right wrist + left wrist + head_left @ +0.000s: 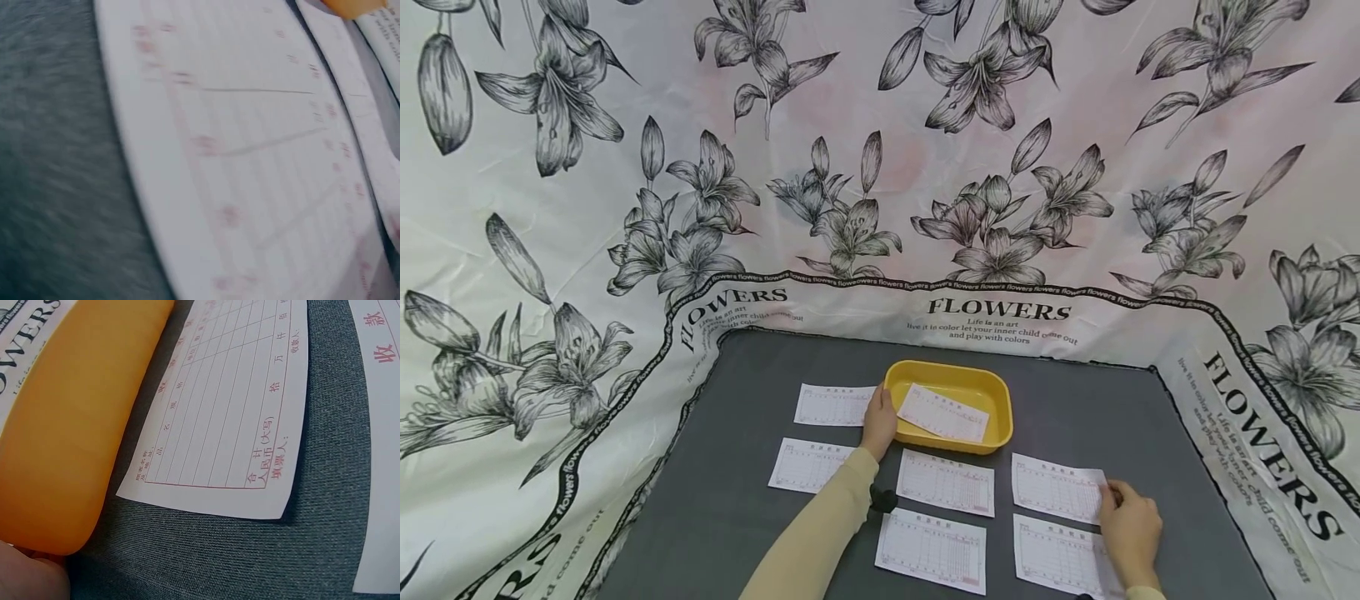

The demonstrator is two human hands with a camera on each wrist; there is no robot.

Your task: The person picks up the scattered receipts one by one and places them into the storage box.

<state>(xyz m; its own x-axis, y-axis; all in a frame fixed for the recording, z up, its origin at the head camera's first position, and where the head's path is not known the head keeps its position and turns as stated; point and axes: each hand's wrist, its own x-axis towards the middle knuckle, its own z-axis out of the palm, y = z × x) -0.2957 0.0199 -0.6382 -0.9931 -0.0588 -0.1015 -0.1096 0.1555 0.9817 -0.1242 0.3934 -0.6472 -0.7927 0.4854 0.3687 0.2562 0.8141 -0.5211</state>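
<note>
A yellow plastic tray (998, 433) stands toward the back of the dark table, one printed receipt slip (943, 412) lying tilted inside it. My left hand (880, 423) holds the tray by its left side; part of that hand shows at the corner of the tray wall (69, 425) in the left wrist view. On the right, my right hand (1131, 529) pinches the right edge of a receipt slip (1056, 489) with thumb and forefinger. Below it lies another slip (1060, 554), partly covered by that hand. The right wrist view is blurred and shows a slip (237, 156) up close.
More receipt slips lie around the tray: one at its left (831, 405), one partly behind my left sleeve (805, 464), and two in front, a nearer slip (931, 550) and a farther slip (946, 482). A flower-printed cloth (880, 208) surrounds the dark table surface (722, 517).
</note>
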